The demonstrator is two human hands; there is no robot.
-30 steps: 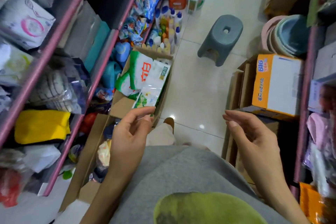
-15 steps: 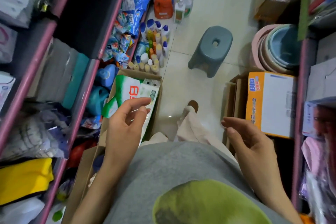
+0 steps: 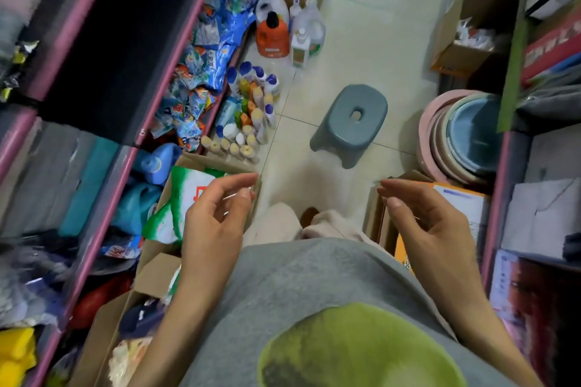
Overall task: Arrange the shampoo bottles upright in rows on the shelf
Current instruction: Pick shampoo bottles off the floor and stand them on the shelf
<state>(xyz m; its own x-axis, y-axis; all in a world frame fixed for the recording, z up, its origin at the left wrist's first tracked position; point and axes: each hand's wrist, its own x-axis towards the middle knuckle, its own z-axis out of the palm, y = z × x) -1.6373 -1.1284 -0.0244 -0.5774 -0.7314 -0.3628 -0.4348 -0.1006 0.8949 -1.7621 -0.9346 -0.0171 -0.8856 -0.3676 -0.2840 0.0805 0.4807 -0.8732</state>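
Observation:
Several small shampoo bottles (image 3: 251, 113) with blue, orange, white and cream caps stand upright in a cluster on the tiled floor, beside the foot of the pink-edged shelf (image 3: 176, 50) on the left. My left hand (image 3: 217, 223) and my right hand (image 3: 424, 223) hover in front of my chest, fingers loosely curled, holding nothing. Both hands are well short of the bottles.
A grey plastic stool (image 3: 352, 122) stands mid-aisle. Larger detergent bottles (image 3: 273, 34) sit farther along the floor. A cardboard box with a green-white bag (image 3: 185, 198) lies at left, stacked basins (image 3: 462, 135) and an orange box (image 3: 452, 201) at right. Detergent packets (image 3: 201, 78) fill the low shelf.
The view has tilted and moved forward along the aisle, so the bottles and stool appear nearer. Both hands stay raised and empty, the left one having drifted slightly rightward.

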